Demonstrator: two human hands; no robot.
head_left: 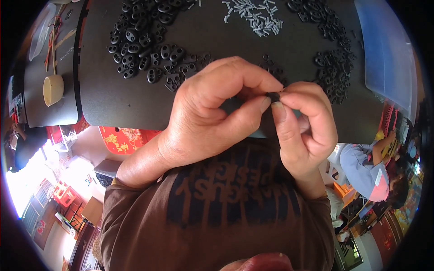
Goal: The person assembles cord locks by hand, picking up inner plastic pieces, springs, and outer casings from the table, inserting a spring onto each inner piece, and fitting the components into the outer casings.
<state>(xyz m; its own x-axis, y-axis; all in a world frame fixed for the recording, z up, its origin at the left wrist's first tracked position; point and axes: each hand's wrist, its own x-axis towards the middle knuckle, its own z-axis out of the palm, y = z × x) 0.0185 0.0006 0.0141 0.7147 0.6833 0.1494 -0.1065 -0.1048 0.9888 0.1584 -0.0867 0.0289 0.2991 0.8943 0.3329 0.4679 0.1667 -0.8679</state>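
My left hand (pixel 217 101) and my right hand (pixel 307 124) meet in front of my chest, above the near part of the dark table. Between their thumbs and forefingers they pinch a small black plastic piece (pixel 273 96) from both sides. Fingertips cover most of it, so its exact shape is hidden. Beyond my left hand lies a heap of black oval cord-lock bodies (pixel 131 36) with two holes each. Smaller black plastic pieces (pixel 334 67) form another heap beyond my right hand. At the far middle are many little silvery metal springs (pixel 257 18).
On the left, a cream cup-shaped container (pixel 53 89) with a long handle lies on a separate dark surface. A translucent blue plastic sheet or bin (pixel 391 63) borders the table (pixel 122 101) on the right. A red patterned stool (pixel 124 139) stands below the table edge. Another person (pixel 366 165) sits at right.
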